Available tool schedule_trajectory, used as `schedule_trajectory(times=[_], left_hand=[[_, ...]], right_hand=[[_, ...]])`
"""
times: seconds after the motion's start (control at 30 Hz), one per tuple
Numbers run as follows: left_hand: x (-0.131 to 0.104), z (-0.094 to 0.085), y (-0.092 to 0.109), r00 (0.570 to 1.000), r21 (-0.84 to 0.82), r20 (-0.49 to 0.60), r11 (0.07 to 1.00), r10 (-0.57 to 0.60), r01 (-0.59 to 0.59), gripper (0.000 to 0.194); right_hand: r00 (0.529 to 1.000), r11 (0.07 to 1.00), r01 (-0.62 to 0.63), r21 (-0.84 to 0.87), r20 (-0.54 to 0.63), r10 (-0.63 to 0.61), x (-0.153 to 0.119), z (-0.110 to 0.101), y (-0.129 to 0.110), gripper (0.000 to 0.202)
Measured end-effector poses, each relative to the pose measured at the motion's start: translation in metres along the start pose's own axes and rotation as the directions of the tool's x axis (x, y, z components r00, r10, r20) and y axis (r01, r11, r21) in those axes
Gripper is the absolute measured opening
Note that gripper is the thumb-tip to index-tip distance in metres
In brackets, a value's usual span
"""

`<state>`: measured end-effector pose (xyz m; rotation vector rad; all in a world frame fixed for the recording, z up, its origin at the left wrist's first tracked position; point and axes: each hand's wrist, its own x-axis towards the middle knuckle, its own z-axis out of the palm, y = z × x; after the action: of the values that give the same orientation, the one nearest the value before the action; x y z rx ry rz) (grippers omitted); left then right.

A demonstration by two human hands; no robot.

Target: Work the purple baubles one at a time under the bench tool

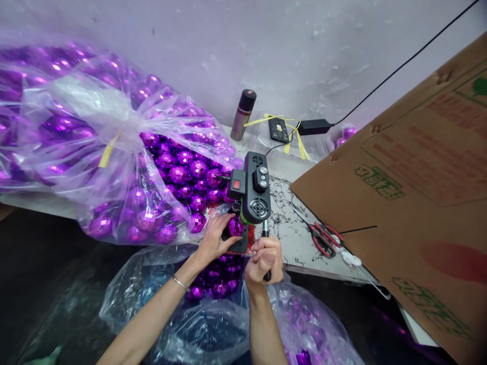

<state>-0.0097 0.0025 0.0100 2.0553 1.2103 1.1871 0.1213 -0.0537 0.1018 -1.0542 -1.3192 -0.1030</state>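
Note:
Beneath the head of a small black machine (257,190) sits a shiny purple faceted ball (236,226). My left hand (216,237) has its thumb and fingers around this ball from the left side. My right hand (265,259) is wrapped round the black-gripped lever (265,232) at the machine's front. A large clear plastic bag (125,121), full of purple balls, lies open to the left of the machine. Below both hands, more purple balls (219,289) show in another clear bag (190,324).
Red-handled scissors (326,239) lie on the table (304,258) among black scraps. A large cardboard box (414,177) stands at the right. A spray can (243,115), yellow strips (300,147) and a black power adapter (315,126) are behind the machine.

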Motion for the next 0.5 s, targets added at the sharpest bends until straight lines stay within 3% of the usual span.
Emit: schedule_trajectory(times=[0.5], left_hand=[[0.0003,0.0011,0.0009,1.0,0.009,0.0,1.0,0.004,-0.004,0.061]], right_hand=[[0.999,1.0,-0.006,-0.001,-0.031,0.006,-0.0111,0.0038,0.01,0.042]])
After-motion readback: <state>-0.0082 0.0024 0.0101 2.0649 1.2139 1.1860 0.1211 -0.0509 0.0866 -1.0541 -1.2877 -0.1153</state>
